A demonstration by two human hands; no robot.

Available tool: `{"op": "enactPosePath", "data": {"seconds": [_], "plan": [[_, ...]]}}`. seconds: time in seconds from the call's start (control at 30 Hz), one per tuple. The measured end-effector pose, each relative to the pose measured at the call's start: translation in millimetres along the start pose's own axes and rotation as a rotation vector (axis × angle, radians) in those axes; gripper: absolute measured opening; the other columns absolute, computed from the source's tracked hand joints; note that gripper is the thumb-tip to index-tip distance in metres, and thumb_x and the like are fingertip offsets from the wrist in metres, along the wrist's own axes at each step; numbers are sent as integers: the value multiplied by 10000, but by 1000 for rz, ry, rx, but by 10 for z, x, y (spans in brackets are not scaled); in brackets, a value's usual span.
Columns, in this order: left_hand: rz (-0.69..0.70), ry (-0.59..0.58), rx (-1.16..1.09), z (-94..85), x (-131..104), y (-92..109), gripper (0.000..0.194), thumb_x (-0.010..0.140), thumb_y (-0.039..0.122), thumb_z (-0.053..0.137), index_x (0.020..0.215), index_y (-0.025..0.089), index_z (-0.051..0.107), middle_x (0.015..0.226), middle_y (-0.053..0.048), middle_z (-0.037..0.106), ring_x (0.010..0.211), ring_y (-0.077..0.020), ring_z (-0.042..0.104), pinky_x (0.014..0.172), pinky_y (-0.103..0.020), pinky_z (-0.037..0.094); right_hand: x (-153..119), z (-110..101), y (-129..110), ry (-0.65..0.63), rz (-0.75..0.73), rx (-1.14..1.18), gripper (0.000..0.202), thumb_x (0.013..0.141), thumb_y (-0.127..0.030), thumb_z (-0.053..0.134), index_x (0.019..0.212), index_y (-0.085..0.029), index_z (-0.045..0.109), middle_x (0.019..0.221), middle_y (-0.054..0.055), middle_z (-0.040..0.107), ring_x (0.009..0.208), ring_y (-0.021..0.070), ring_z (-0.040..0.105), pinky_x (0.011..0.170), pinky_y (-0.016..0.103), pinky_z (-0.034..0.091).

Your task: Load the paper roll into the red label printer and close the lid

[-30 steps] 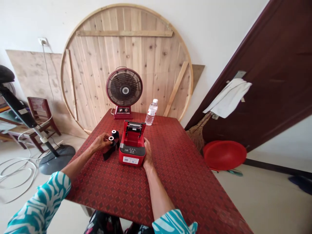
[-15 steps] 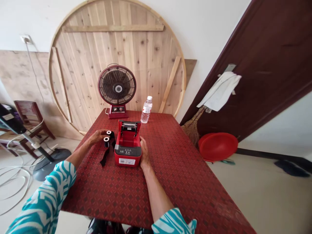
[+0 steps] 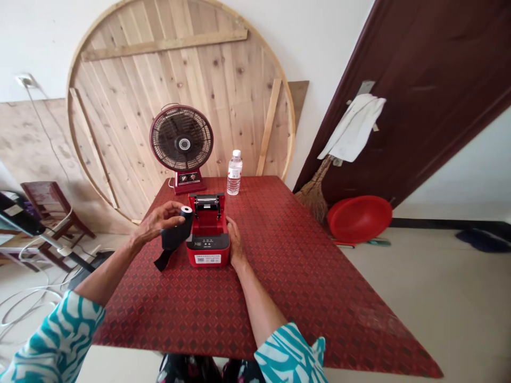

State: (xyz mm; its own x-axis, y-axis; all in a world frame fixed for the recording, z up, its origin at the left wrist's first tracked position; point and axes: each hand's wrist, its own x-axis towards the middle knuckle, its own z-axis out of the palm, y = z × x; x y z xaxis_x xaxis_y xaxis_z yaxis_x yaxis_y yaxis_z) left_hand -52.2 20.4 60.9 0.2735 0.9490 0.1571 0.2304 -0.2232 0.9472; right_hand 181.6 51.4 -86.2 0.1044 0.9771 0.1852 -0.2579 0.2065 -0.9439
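A small red label printer point(image 3: 208, 257) with a dark grey front panel stands on the table, its lid raised and the red inside showing. My left hand point(image 3: 162, 221) pinches a roll of black ribbon point(image 3: 176, 235) by its upper end, just left of the printer. The roll's white core faces up, and a loose black tail hangs toward the tabletop. My right hand point(image 3: 236, 242) grips the printer's right side, with the fingers along its wall. Whether a second roll is behind the ribbon, I cannot tell.
Under the printer is a table point(image 3: 279, 287) with a red patterned cover. A dark red fan point(image 3: 183, 146) and a water bottle point(image 3: 234, 173) stand at its back. Right of the table are a broom point(image 3: 313, 194) and a red basin point(image 3: 359, 219); a chair point(image 3: 56, 207) is at left.
My left hand has lifted the ribbon from beside the printer and moved right, close to the opening. My right hand keeps its place on the printer. The view has shifted slightly.
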Motion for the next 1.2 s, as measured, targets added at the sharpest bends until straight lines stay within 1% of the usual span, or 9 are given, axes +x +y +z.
{"op": "enactPosePath", "data": {"seconds": [0.13,0.27,0.37,0.53,0.63,0.73,0.93,1.1,1.2], "plan": [[98,-106,325,366,107,139,344,814,375,655,1094,178,683,1048,-77,716,915,-210,667,800,-314,527,9,18,30,-8,4,32,504,858,-595,494,1230,-272,607,1322,46,622,1262,236,530,1101,417,361],[172,-125,661,550,307,85,280,813,250,611,1070,201,711,1080,-60,725,983,-214,667,887,-314,502,42,40,86,9,-7,59,483,854,-583,504,1209,-277,623,1280,39,647,1241,231,540,1069,408,398],[114,-193,866,587,437,38,308,790,209,630,1084,213,722,1098,-61,734,983,-223,680,870,-296,503,49,53,80,8,-6,52,461,860,-560,502,1208,-285,627,1272,32,648,1229,226,546,1072,404,395],[-48,-400,1112,674,652,-5,297,763,168,655,1035,239,751,1064,-62,757,999,-250,689,823,-273,491,36,71,2,39,-21,43,433,859,-528,505,1179,-275,647,1283,33,635,1229,217,544,1103,383,365],[-129,-457,1102,707,759,-60,279,746,114,640,978,218,753,1012,-60,768,964,-226,701,776,-236,484,39,74,-30,34,-6,41,440,853,-520,509,1184,-263,646,1283,44,633,1233,221,543,1106,386,364],[-103,-468,969,658,761,-96,254,768,120,598,965,200,737,960,-48,772,926,-196,703,779,-221,484,36,64,-41,21,6,37,454,852,-528,509,1194,-260,641,1296,46,629,1239,224,542,1112,393,360],[55,-365,738,536,489,-40,312,887,383,522,1019,179,717,1009,-59,756,908,-200,695,822,-260,497,46,40,-12,13,14,58,459,841,-559,530,1190,-280,637,1285,31,649,1235,233,554,1112,414,368],[158,-269,694,581,272,2,296,913,395,513,1016,216,726,997,-44,756,885,-203,696,838,-298,514,380,183,-203,113,5,85,502,817,-594,539,1184,-264,633,1320,46,630,1244,235,554,1111,437,387],[283,-238,690,621,148,13,290,941,383,498,1018,219,725,1023,-61,748,934,-198,690,864,-309,514,637,317,-456,71,-91,92,468,833,-600,508,1128,-271,663,1265,26,661,1236,213,555,1119,408,381]]}}
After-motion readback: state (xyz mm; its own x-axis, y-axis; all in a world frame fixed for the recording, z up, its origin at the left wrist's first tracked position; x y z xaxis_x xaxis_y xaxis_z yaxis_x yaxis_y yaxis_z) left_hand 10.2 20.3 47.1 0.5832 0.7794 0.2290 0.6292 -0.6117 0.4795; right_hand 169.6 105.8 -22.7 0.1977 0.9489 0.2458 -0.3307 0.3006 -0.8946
